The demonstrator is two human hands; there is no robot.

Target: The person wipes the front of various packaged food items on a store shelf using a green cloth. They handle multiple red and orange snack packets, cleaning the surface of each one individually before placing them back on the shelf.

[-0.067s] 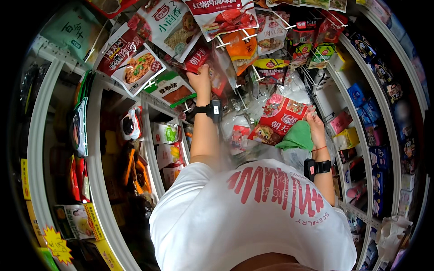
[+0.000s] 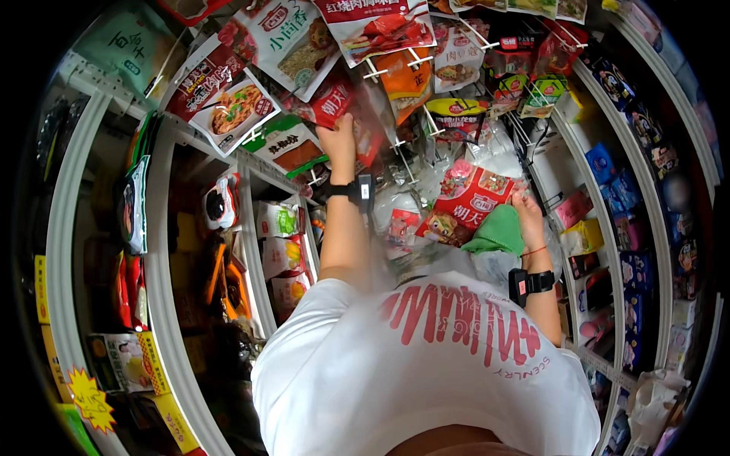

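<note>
My left hand is raised to a rack of hanging seasoning packets, its fingers closed on a red packet that hangs on a white peg. There is a black wrist device on that arm. My right hand is lower, at the right. It holds a bundle of red packets together with a green packet or cloth against my chest. That arm has a black wrist device too. My white T-shirt fills the lower middle.
Several more packets hang on white pegs above and around both hands. White shelf uprights curve down the left, with bagged goods behind them. Small boxed goods line shelves at the right. Yellow price tags sit lower left.
</note>
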